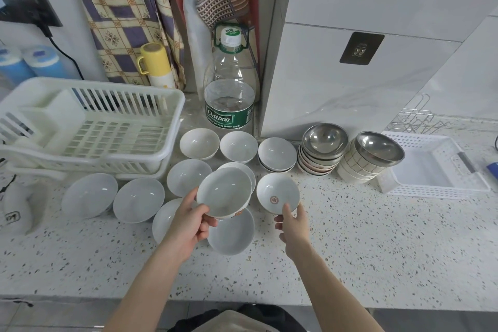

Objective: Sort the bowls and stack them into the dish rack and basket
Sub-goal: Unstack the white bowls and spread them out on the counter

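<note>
So my left hand [192,219] is gripping a white bowl [225,195] by its near rim, lifted off the desk [377,237], mouth facing up and tipped a bit toward me. It's round, so no real long axis. My right hand [292,224] pinches the near edge of the bowl with the red emblem [277,193], sitting upright just right of the lifted one. Dish rack [89,127] is far left of my hands, basket [431,167] far right.
</note>
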